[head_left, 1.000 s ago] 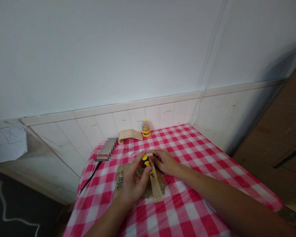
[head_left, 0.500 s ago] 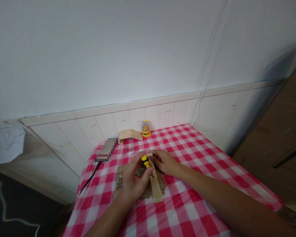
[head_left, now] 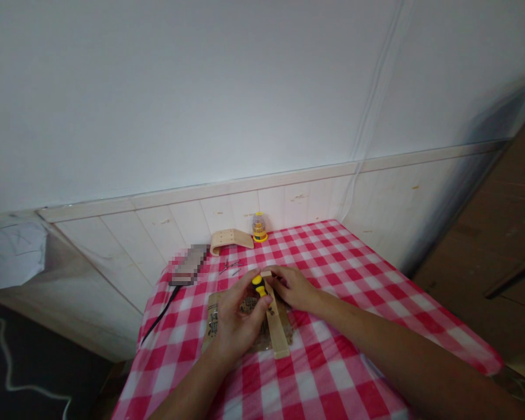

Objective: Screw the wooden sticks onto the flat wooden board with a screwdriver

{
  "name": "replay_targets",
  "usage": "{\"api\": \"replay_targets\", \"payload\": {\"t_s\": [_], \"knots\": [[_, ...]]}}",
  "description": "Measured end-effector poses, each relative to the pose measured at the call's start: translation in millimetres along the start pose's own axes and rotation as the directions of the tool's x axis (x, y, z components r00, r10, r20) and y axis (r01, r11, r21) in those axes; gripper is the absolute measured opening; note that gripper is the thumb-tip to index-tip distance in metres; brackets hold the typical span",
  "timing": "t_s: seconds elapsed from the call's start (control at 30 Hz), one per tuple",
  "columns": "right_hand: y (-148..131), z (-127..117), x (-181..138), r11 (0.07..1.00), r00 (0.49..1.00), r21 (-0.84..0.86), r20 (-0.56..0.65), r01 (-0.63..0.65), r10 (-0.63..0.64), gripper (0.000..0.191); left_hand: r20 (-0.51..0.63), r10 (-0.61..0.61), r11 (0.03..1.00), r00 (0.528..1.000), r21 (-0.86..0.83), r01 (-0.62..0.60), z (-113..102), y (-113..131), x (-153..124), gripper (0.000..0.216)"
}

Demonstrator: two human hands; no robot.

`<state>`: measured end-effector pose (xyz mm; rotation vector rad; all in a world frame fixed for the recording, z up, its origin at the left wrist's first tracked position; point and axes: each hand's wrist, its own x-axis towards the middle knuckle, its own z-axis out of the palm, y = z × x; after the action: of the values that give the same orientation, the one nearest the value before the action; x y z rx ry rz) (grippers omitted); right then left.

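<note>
My left hand [head_left: 236, 318] is closed around a yellow and black screwdriver [head_left: 259, 284], its handle showing between thumb and fingers. Just right of it lies a pale wooden bar [head_left: 278, 332], slanting toward me. At the bar's far end, my right hand [head_left: 294, 287] grips the wood with bent fingers. The screwdriver's tip is hidden, so I cannot tell whether it touches the bar. Under the bar and left hand sits a flat brown packet [head_left: 213, 309] with dark printing.
A curved wooden piece with holes [head_left: 231, 238] and a yellow-based bit case [head_left: 259, 227] stand at the back by the wall. Several small screws [head_left: 231, 267] lie in front of them. A blurred-out flat object [head_left: 190, 265] with a black cord [head_left: 161, 315] is at left. The checkered tablecloth [head_left: 359, 256] covers the table.
</note>
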<state>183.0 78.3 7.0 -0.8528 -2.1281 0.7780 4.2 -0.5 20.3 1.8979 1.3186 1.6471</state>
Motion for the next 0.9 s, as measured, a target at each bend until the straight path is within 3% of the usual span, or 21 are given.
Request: {"api": "replay_targets", "payload": {"t_s": [0.47, 0.9], "knots": [[-4.1, -1.2, 1.5, 1.0, 1.0, -0.018, -0.004, 0.006, -0.006, 0.036, 0.009, -0.009, 1.0, 1.0, 0.006, 0.009, -0.8, -2.2, -2.8, 0.048], [-3.6, -0.2, 1.2, 1.0, 1.0, -0.014, -0.003, -0.014, 0.014, 0.028, 0.085, -0.056, 0.995, 0.995, -0.073, 0.062, -2.2, -7.4, -5.0, 0.051]]}}
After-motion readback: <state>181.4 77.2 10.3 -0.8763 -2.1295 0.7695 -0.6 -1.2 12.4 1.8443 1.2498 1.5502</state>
